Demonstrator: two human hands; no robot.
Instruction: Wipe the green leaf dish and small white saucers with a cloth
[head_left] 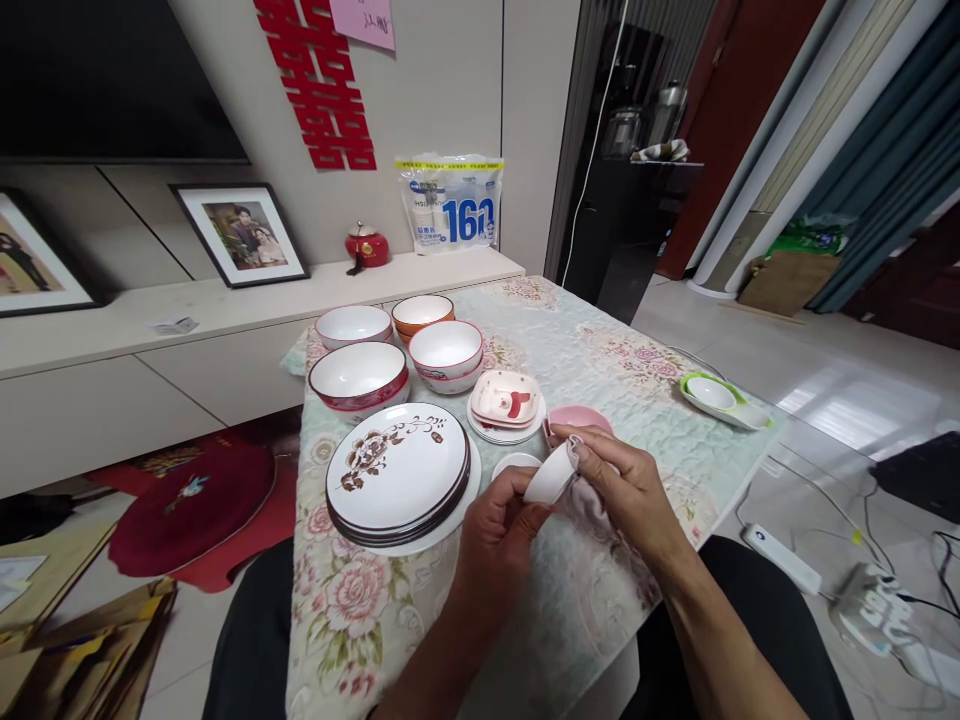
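Note:
A small white dish (551,476) is held tilted above the near part of the table, with my left hand (501,525) gripping its left edge between thumb and fingers. My right hand (626,480) pinches a greyish-pink cloth (589,505) against the dish's right rim. The cloth hangs below that hand toward the table. Just behind the dish lie a pink bowl (581,418), partly hidden by my fingers, and another small white dish (516,461). To the left of my hands is a stack of white plates (397,465) with dark rims and a brown flower pattern.
Several stacked bowls (358,372) stand at the table's far left. Small square dishes (506,397) rest on white plates in the middle. A green-edged spoon-shaped dish (724,400) lies near the right edge of the floral tablecloth (360,590). A cabinet (225,375) adjoins the far side.

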